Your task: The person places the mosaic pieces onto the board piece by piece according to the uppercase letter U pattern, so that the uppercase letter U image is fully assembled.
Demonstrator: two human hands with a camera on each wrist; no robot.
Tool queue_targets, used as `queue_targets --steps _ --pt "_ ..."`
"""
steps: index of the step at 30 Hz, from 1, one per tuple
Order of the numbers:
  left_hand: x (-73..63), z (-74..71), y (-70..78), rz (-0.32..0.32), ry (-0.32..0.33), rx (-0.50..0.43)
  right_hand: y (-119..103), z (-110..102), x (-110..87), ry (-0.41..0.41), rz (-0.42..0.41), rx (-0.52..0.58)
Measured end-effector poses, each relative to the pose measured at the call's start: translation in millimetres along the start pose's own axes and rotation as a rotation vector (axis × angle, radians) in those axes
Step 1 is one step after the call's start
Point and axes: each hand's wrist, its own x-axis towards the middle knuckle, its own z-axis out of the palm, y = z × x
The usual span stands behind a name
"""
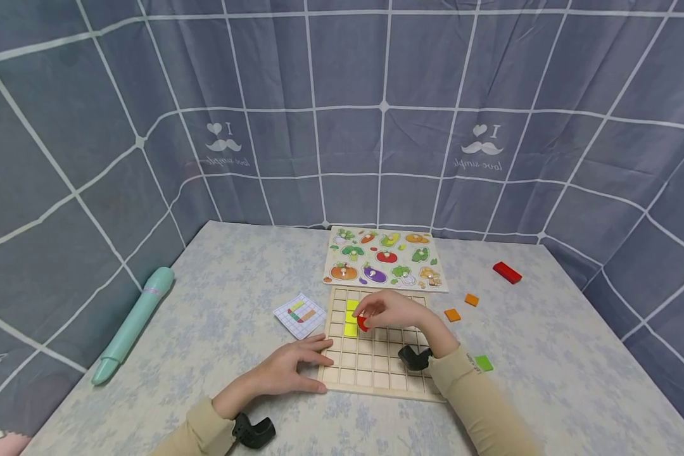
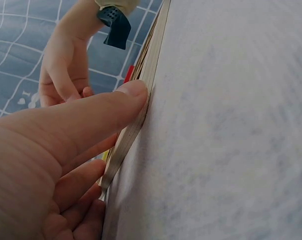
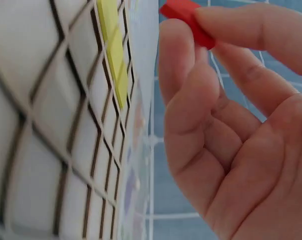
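A wooden grid board [image 1: 365,378] lies on the table with several yellow pieces [image 1: 350,330] set in a column in its upper left cells. Over the board, beside that column, my right hand [image 1: 396,310] pinches a small red block [image 3: 188,22] between thumb and fingertips. The block is held off the grid in the right wrist view. My left hand [image 1: 287,367] rests at the board's left edge, its fingers loosely extended and touching the wood. In the left wrist view its thumb [image 2: 106,112] lies along the board's side.
A pattern card [image 1: 300,316] lies left of the board, and a vegetable puzzle [image 1: 386,256] behind it. To the right are orange squares [image 1: 453,315], a green square [image 1: 483,363] and a long red piece [image 1: 507,272]. A teal tube-shaped object [image 1: 133,326] lies far left.
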Motion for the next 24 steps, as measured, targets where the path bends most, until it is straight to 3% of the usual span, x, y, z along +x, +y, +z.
queue_targets --steps 10,24 --pt "-0.3 -0.2 0.3 0.018 0.004 0.016 -3 24 11.1 -0.075 0.080 -0.048" --pt "-0.1 -0.3 -0.2 0.005 -0.003 0.012 -2 32 14.2 -0.042 0.079 -0.201"
